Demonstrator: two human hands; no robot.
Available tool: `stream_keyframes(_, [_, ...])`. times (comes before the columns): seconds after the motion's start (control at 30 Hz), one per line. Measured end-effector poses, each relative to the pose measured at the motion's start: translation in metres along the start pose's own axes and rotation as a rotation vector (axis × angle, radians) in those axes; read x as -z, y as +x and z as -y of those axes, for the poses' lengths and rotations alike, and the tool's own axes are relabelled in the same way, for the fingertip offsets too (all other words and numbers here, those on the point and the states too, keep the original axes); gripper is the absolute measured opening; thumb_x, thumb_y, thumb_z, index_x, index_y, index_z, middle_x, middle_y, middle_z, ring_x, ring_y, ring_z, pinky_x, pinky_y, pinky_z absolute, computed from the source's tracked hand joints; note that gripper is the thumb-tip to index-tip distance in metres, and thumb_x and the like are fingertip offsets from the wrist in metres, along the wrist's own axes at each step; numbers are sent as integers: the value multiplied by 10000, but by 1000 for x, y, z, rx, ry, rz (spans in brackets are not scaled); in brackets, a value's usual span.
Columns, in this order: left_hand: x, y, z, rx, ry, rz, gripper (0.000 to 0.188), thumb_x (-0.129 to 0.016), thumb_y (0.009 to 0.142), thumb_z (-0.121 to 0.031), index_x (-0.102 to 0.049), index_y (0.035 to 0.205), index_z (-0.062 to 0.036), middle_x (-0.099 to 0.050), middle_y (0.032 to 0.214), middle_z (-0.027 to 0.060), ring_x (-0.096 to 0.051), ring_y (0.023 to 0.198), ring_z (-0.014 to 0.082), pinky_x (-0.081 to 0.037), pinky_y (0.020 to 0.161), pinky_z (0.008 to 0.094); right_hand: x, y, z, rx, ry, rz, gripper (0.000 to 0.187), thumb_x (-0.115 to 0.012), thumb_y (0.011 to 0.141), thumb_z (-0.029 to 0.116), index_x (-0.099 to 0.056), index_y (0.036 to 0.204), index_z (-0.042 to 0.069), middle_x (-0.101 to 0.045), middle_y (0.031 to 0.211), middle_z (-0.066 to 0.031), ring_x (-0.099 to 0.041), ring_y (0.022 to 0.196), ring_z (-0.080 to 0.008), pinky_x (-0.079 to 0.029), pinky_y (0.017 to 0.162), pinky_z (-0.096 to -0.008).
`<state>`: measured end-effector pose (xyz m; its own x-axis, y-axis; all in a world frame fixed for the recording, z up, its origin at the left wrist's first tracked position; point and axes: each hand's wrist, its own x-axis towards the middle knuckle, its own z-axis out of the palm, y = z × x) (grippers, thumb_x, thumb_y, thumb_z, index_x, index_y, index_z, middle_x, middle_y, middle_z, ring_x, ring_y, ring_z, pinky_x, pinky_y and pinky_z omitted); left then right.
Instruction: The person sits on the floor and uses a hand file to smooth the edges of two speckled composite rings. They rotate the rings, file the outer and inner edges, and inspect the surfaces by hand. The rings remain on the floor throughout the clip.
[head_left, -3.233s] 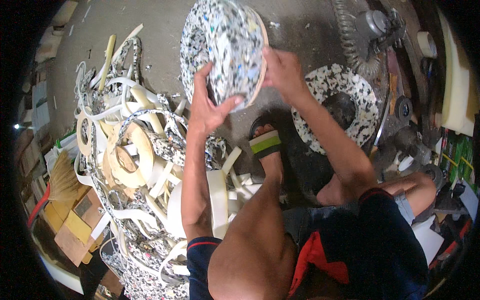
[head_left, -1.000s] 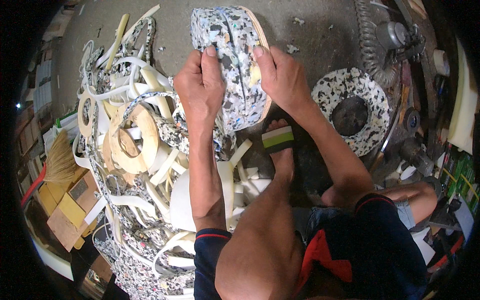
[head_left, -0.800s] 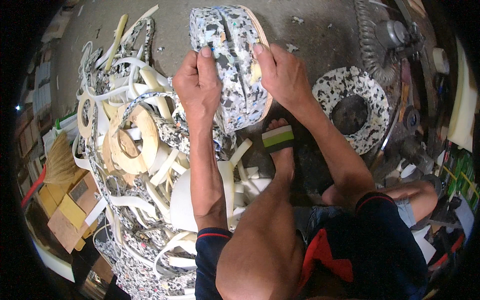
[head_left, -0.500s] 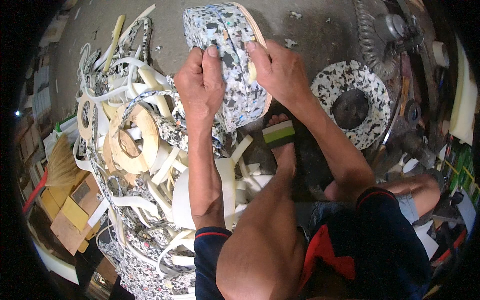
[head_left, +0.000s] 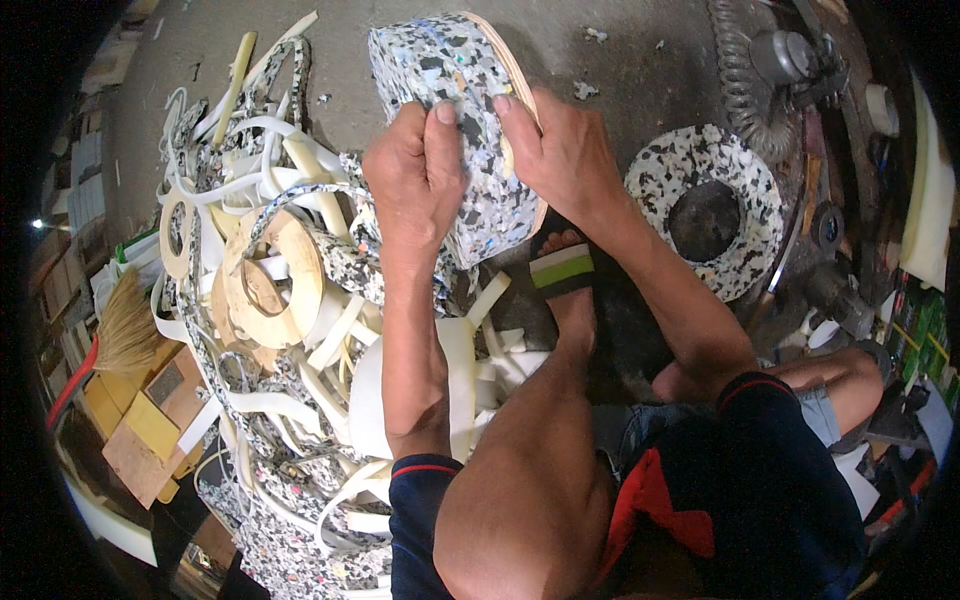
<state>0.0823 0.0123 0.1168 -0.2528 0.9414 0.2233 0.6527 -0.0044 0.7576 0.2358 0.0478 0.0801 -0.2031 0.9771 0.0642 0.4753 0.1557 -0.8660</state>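
A thick round pad of speckled black, white and blue foam (head_left: 430, 60) is held up on its edge in front of me. A thin plywood layer (head_left: 500, 50) backs its right side. My left hand (head_left: 415, 165) is closed at the foam's near left side, its thumb pressed on the curved rim and its fingers curled. On the right, my right hand (head_left: 560, 150) grips across the plywood edge, thumb on the foam, fingers hidden behind the wood. Close to the right forearm, a flat speckled foam ring (head_left: 755, 210) lies on the floor.
White and speckled foam offcuts (head_left: 330, 330) pile up at left, with pale rings (head_left: 300, 300) among them. A straw broom (head_left: 125, 320) lies farther left. At right are a coiled air hose (head_left: 735, 80) and a long blade-like tool (head_left: 795, 235). My sandalled foot (head_left: 562, 270) is below the pad.
My left hand has slid a little right along the foam, bringing the thumbs closer together. A dark seam line seen earlier on the rim is now less visible. The right hand keeps its grip.
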Motion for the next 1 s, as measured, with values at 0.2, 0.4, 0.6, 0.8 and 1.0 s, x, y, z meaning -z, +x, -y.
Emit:
stream_keyframes(0.2, [14, -18, -3, 36, 122, -69, 418, -552, 1031, -253, -414, 718, -12, -393, 602, 92, -369, 587, 173, -362, 539, 350, 10, -15, 7, -56, 69, 137, 456, -602, 991, 379, -590, 780, -26, -612, 669, -299, -666, 670, -484, -515, 594, -520])
stream_keyframes(0.4, [39, -75, 2, -20, 113, -89, 380, -588, 1007, -234, -441, 734, -15, -446, 651, 45, -392, 632, 108, -345, 562, 313, 7, -18, 8, -94, 193, 147, 450, -617, 985, 414, -567, 960, -32, -647, 755, -286, -673, 713, -463, -527, 665, -506])
stream_keyframes(0.6, [50, -66, -28, 280, 53, -140, 345, -688, 931, -263, -553, 772, 11, -540, 625, 92, -487, 566, 162, -428, 559, 312, -1, -24, 21, -77, 240, 157, 397, -632, 971, 355, -522, 1013, -24, -664, 811, -278, -690, 759, -466, -534, 699, -515])
stream_keyframes(0.8, [51, -22, -45, 390, 455, 92, 463, -676, 959, -375, -569, 778, 38, -606, 666, 251, -621, 641, 460, -462, 595, 489, -6, -28, 34, -89, 163, 144, 409, -634, 966, 342, -498, 994, -42, -653, 787, -307, -682, 737, -491, -536, 664, -535])
stream_keyframes(1.0, [50, -31, -33, 217, 333, 31, 364, -617, 1003, -242, -518, 764, 15, -539, 638, 233, -544, 550, 396, -444, 568, 459, -15, -22, 36, -65, 115, 73, 387, -629, 969, 314, -500, 991, -50, -651, 756, -310, -669, 701, -502, -534, 634, -539])
